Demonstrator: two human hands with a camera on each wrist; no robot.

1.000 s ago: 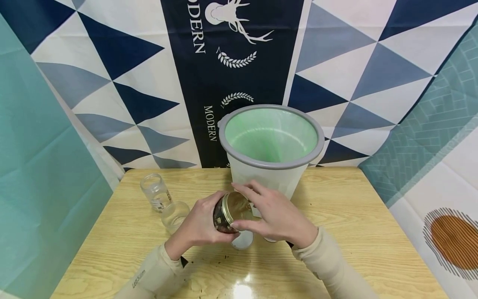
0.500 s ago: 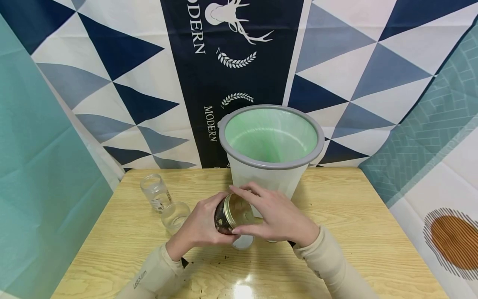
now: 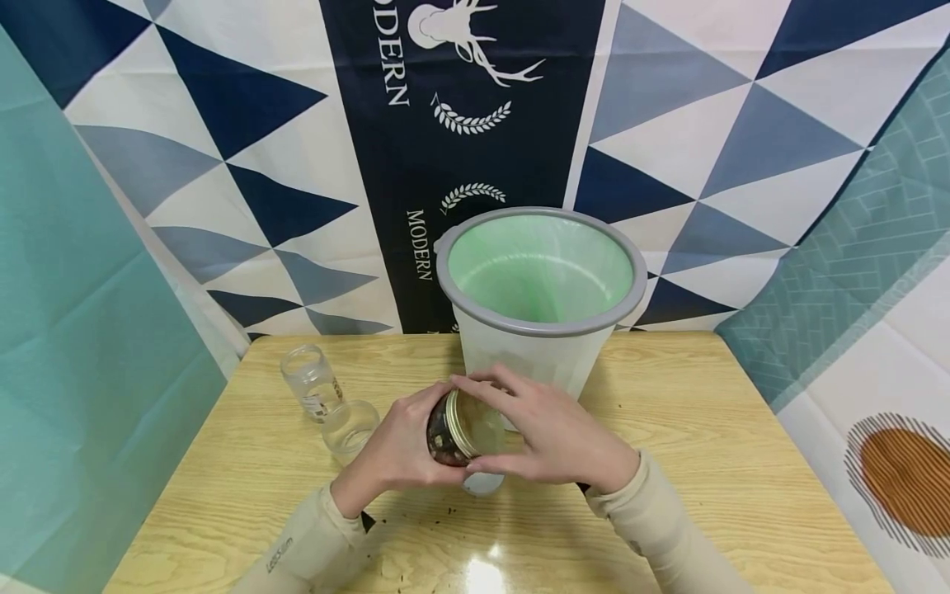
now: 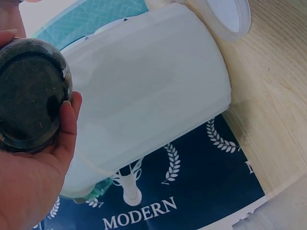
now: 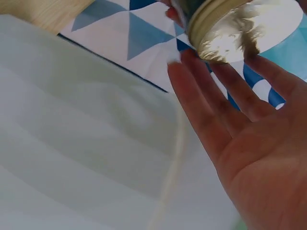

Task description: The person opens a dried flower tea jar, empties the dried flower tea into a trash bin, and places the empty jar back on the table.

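Observation:
My left hand (image 3: 401,439) grips a glass jar (image 3: 441,436) with dark contents, tilted on its side above the table. Its gold metal lid (image 3: 477,425) faces right. Around that lid's edge lie the fingers and thumb of my right hand (image 3: 549,431). From the left wrist view, the jar's dark round base (image 4: 29,98) shows, with fingers curled round its side. The right wrist view has the shiny lid (image 5: 230,36) up close, the fingertips of my right hand (image 5: 268,158) at its rim; the thumb is out of sight there.
Behind the hands stands a tall white bucket (image 3: 534,355) with a grey rim and green inside. At left are a tall clear glass (image 3: 310,386) and a wider clear glass container (image 3: 349,429). A small white disc (image 3: 484,483) lies below the jar. Dark crumbs (image 3: 449,511) dot the table (image 3: 712,478).
My right hand's fingers have slid leftward across the top of the lid, and its thumb has shifted slightly along the lower edge. The jar has moved a little to the right in my left hand.

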